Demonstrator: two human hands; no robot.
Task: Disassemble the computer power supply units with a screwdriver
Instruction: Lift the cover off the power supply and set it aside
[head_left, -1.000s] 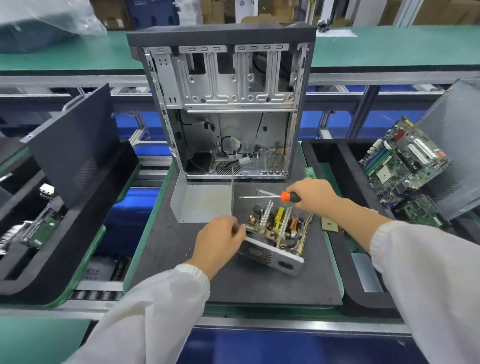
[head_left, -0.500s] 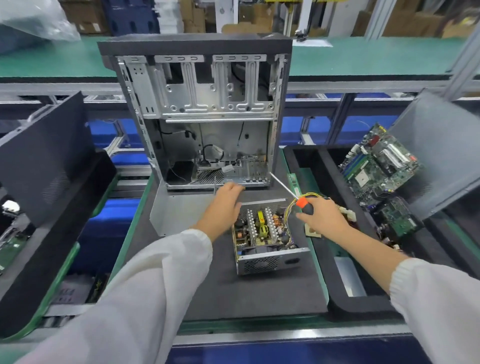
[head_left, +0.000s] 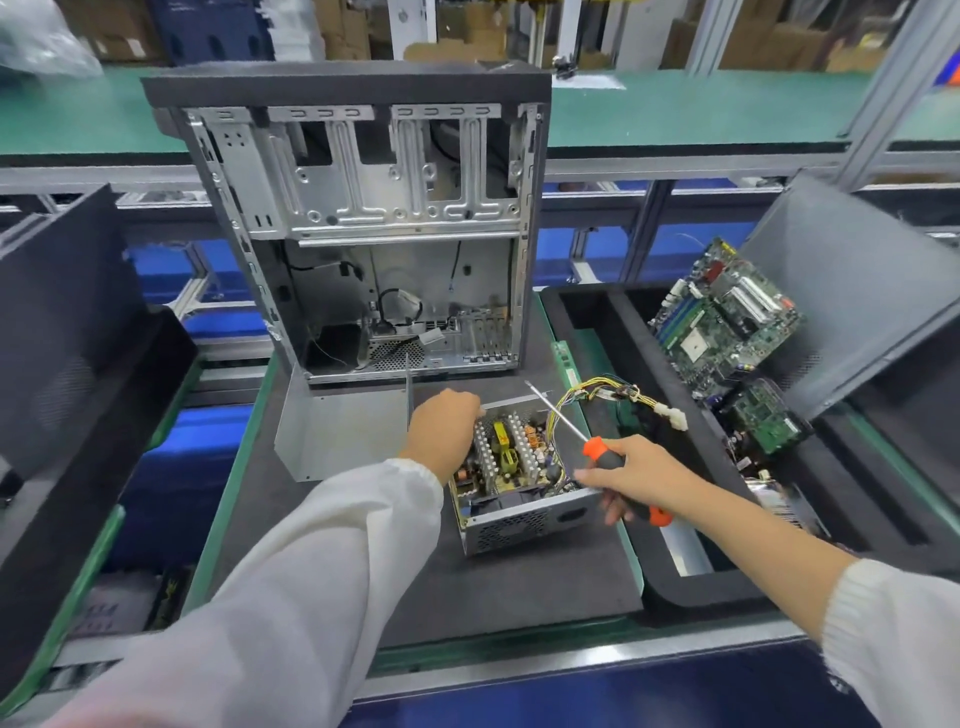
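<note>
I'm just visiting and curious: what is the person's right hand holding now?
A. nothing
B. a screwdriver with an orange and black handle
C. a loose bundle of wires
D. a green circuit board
B: the right hand grips the screwdriver by its orange and black handle, its shaft slanting up over the open power supply.

Screwdriver (head_left: 618, 465) handle orange and black; power supply (head_left: 519, 488) casing silver, perforated; motherboard (head_left: 727, 325) green; sleeves (head_left: 291, 587) white.
</note>
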